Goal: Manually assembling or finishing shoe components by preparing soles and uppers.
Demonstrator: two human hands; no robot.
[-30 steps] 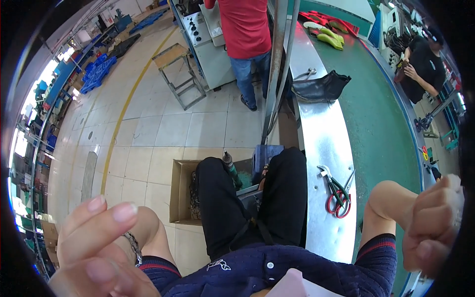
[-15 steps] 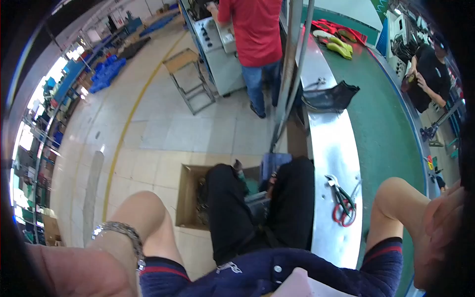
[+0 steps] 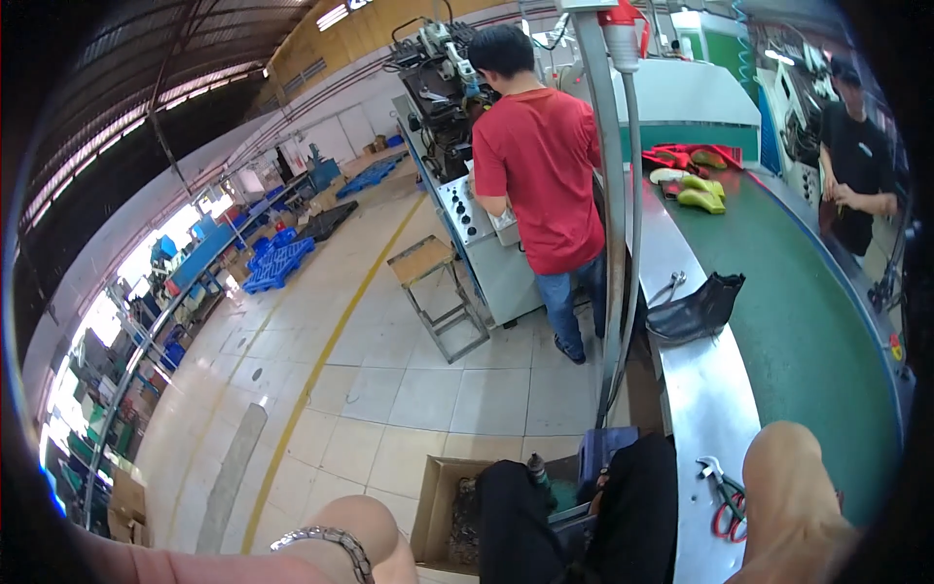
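Note:
Both my arms are raised and bent at the elbows, close to the camera. The lower part of my left hand [image 3: 146,565], beside a metal-link bracelet [image 3: 326,538], shows at the lower left edge; its fingers are out of the picture. Only my bent right arm [image 3: 798,477] shows, its hand beyond the lower right edge. Near that arm, pliers with red and green handles [image 3: 723,496] lie on a metal ledge [image 3: 705,399]. Farther along the ledge a black ankle boot [image 3: 696,310] rests on its sole beside a small metal tool [image 3: 665,289].
A green conveyor belt [image 3: 788,341] runs along the right, carrying yellow-green shoe lasts [image 3: 702,193] and red cloth. An open carton [image 3: 433,506] stands beside my knees. Ahead are a metal post [image 3: 613,243], a stool [image 3: 438,292] and a co-worker in red [image 3: 545,175] at a machine.
The view has tilted up, bringing more of the hall, the machine and the co-worker into sight. My arms now sit lower in the picture. The boot and pliers remain on the ledge.

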